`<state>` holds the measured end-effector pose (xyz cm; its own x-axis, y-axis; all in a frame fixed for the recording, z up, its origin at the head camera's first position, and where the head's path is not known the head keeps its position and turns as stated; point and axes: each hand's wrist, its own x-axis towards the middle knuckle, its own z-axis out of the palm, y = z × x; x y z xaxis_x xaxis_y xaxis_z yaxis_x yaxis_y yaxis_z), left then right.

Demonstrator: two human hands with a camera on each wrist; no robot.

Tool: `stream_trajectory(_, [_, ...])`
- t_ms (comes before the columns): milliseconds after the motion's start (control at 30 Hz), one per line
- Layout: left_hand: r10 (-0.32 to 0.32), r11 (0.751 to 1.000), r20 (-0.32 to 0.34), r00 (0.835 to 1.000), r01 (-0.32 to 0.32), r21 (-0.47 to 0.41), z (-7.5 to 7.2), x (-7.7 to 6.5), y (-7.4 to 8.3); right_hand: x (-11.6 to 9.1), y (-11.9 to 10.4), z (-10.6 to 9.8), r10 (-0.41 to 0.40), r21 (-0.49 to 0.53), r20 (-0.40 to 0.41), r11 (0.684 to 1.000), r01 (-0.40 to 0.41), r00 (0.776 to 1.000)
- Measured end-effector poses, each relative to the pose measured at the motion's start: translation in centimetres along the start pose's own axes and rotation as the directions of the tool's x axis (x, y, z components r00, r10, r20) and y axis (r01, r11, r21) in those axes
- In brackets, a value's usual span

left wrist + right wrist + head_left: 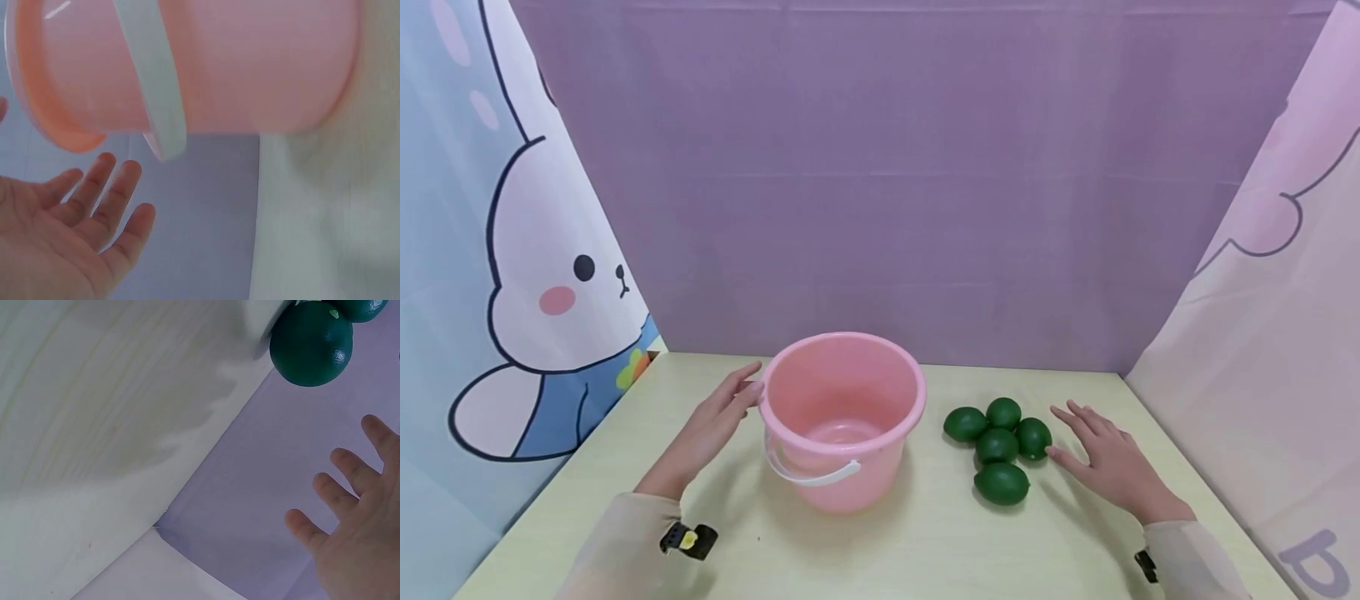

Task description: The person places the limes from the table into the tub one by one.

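Observation:
A pink bucket (850, 479) stands upright on the table, and its white handle (820, 478) hangs down on the near side. Beside the bucket's left rim is my left hand (711, 429), fingers extended; the thumb looks close to the rim, but I cannot tell if it touches. The left wrist view shows that hand's palm and spread fingers (112, 206) with nothing held. Several dark green limes (997, 446) lie clustered to the right of the bucket. My right hand (1112, 462) hovers just right of them, fingers spread and holding nothing. Limes (312, 344) also appear in the right wrist view.
The pale wooden table (925, 550) reaches back to a plain purple curtain (880, 183). Printed cloth with a cartoon rabbit (565, 250) hangs along the left side, and a pale printed cloth (1262, 358) along the right.

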<state>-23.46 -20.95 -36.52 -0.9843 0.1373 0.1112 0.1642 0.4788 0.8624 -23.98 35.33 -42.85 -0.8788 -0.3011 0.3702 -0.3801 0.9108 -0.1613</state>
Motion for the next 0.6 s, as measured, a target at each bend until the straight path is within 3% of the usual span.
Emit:
stream_trajectory(367, [-0.038,0.988,0.006,0.999,0.039,-0.149,0.14,0.17,0.46,0.03,-0.15,0.59,-0.008,0.008,-0.003,1.000,0.008,1.000])
stream_trajectory(500, [-0.040,0.971,0.032,0.999,0.047,-0.235,0.18,0.27,0.30,0.12,-0.12,0.78,-0.012,0.009,-0.003,1.000,0.012,1.000])
stream_trajectory(600, [-0.031,0.943,0.053,0.998,0.046,-0.331,0.26,0.40,0.19,0.14,-0.24,0.77,-0.010,0.013,-0.003,1.000,0.010,1.000])
